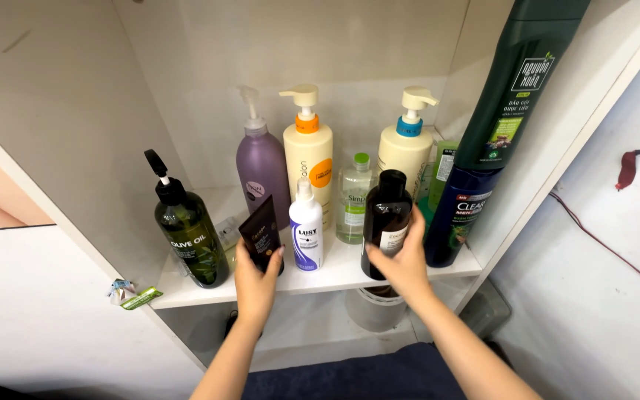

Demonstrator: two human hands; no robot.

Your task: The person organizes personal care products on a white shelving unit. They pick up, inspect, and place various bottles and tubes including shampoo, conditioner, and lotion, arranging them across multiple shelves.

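Observation:
My left hand (pixel 255 280) grips a small dark brown tube (pixel 261 231) at the front of a white shelf (pixel 187 295), holding it tilted. My right hand (pixel 403 261) wraps around a dark round bottle with a black cap (pixel 384 215) standing upright near the shelf's front edge. Between my hands stands a small white spray bottle with a purple label (pixel 306 233). Behind it are a purple pump bottle (pixel 262 172), a cream pump bottle with an orange collar (pixel 309 152), a clear bottle with a green cap (pixel 353 198) and a cream pump bottle with a blue collar (pixel 407 144).
A dark green pump bottle (pixel 190 233) stands at the shelf's left front. A blue bottle (pixel 457 215) carries a tall dark green bottle (pixel 516 81) on top at the right. A white bucket (pixel 375 307) sits below the shelf. A cable (pixel 601 241) runs along the right wall.

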